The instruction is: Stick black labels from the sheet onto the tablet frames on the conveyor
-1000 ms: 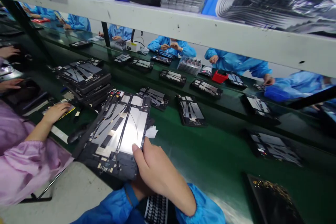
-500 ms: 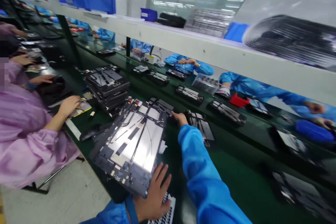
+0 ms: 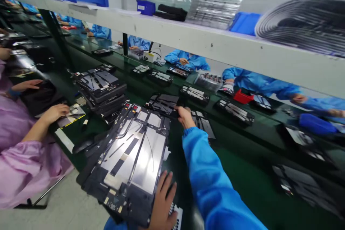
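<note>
Your left hand (image 3: pixel 163 203) is spread, fingers apart and closed around nothing, along the lower right side of the near tablet (image 3: pixel 138 151). That tablet lies tilted in view with its innards exposed: silver plate, dark ribbon cables and 2 red-marked parts at its far end. Dark casing shows under its left side. By your thumb sits a white gridded piece (image 3: pixel 178 217), mostly hidden.

Farther out, your right hand (image 3: pixel 185 116) has its bent fingers at the right corner of a smaller-looking opened tablet (image 3: pixel 161 103) above the green worktop (image 3: pixel 237 165); I cannot tell whether they pinch it. A white scrap (image 3: pixel 167 153) lies between your 2 hands.

To your left, a co-worker's hand (image 3: pixel 55 113) below a pink sleeve (image 3: pixel 32 147) touches a yellow-edged panel (image 3: pixel 72 115), near a stack of opened tablets (image 3: pixel 99 86). Beyond are a red bin (image 3: pixel 243 96), a clear tray (image 3: pixel 208 81) and blue-sleeved workers (image 3: pixel 258 81), under a white shelf (image 3: pixel 172 30).
</note>
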`<state>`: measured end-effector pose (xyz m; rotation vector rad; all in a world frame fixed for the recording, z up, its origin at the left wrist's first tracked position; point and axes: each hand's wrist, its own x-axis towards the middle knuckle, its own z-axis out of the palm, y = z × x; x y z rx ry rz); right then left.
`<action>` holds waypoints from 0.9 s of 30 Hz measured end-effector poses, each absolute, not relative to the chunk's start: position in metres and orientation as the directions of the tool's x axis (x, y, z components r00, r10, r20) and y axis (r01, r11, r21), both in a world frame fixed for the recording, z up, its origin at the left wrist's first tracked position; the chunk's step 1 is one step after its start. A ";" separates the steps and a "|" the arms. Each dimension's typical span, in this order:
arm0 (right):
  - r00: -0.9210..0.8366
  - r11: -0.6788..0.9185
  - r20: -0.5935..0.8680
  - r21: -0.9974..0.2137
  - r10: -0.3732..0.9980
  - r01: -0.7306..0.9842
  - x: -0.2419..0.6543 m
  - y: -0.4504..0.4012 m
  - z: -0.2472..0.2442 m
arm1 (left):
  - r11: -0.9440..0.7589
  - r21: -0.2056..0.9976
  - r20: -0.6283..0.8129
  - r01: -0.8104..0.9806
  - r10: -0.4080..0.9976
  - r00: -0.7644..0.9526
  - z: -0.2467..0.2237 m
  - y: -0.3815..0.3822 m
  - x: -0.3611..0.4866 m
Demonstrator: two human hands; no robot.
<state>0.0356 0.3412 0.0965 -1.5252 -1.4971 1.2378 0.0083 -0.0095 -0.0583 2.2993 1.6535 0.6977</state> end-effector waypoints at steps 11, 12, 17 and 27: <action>0.360 -0.444 -0.418 -0.896 0.834 -0.010 0.289 0.068 0.065 | -0.344 0.344 0.385 0.874 0.900 0.203 -0.035 -0.031 0.012; 0.375 -0.472 -0.427 -0.881 0.823 0.033 0.294 0.051 0.060 | -0.351 0.349 0.389 0.869 0.898 0.206 -0.034 -0.035 0.010; 0.429 -0.521 -0.393 -0.821 0.813 0.233 0.308 0.021 0.030 | -0.390 0.350 0.342 0.852 0.900 0.271 -0.025 -0.059 -0.005; -0.301 0.450 0.343 -0.548 0.890 0.705 0.243 -0.042 0.018 | -0.509 0.282 0.262 0.813 0.856 0.445 -0.004 -0.071 -0.010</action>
